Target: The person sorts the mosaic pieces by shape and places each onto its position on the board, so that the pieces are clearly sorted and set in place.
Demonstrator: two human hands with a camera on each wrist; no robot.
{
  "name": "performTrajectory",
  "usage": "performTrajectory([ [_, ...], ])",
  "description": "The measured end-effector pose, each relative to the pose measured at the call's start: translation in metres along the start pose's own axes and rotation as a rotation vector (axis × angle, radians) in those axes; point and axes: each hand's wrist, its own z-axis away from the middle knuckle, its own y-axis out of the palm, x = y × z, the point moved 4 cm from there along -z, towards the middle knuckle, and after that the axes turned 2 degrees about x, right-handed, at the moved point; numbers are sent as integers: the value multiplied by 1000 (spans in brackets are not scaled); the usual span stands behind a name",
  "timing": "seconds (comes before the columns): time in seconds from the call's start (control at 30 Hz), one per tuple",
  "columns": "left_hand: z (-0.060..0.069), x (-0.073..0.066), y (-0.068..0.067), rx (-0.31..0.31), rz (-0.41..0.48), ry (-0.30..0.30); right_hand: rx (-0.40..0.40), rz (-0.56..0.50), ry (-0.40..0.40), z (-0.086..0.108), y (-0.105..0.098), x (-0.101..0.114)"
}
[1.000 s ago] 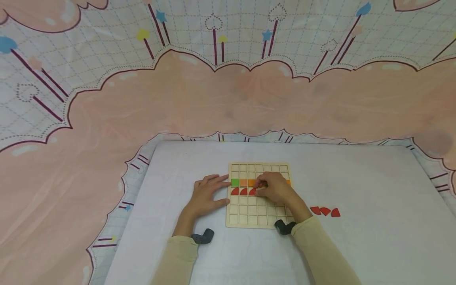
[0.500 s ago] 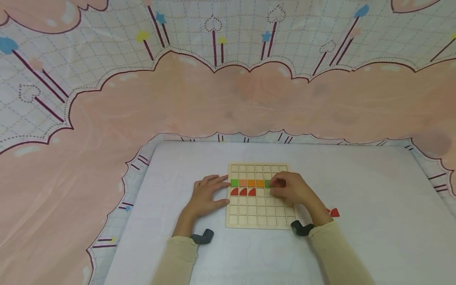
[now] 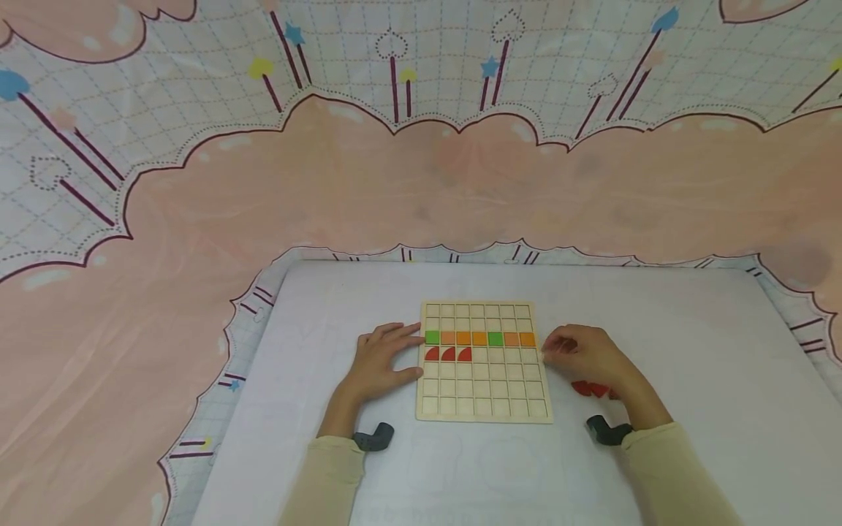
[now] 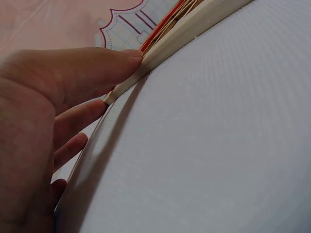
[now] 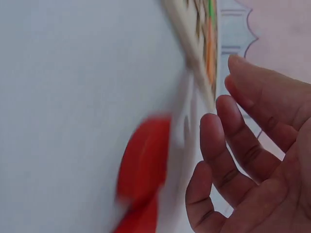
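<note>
A wooden grid board point(image 3: 483, 405) lies flat on the white table. Along its left edge my left hand point(image 3: 381, 361) rests with fingers spread; in the left wrist view the thumb touches the board's side point(image 4: 170, 51). One board row holds green, peach and orange squares point(image 3: 464, 338). Below it, three red quarter-circle pieces point(image 3: 449, 354) sit in the leftmost cells. Just off the board's right edge hovers my right hand point(image 3: 588, 354), its fingers loosely bent and holding nothing in the right wrist view. Under it lie loose red quarter-circle pieces point(image 5: 146, 160), one partly covered by the hand.
The white table point(image 3: 349, 292) stretches around the board on all sides. Behind it hangs a peach and white patterned cloth point(image 3: 421, 190). Each wrist wears a dark band-mounted device, such as the right wrist camera point(image 3: 607, 431).
My right hand has moved rightward from the red row, off the board, toward the loose red pieces. More coloured squares are uncovered. The left hand has stayed in place.
</note>
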Motion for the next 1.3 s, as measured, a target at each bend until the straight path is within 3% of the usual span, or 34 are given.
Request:
performTrajectory([
  [0.33, -1, -1, 0, -25, -8, 26, 24, -4, 91, 25, -23, -35],
  [0.7, 0, -1, -1, -18, -6, 15, 45, 66, 75, 41, -37, -66],
  [0.97, 0, -1, 0, -24, -6, 22, 109, 16, 86, 46, -38, -77],
  [1.13, 0, -1, 0, -12, -7, 16, 152, -19, 31, 47, -39, -76],
  [1.3, 0, -1, 0, -15, -5, 13, 122, -20, -36, 46, -41, -72],
])
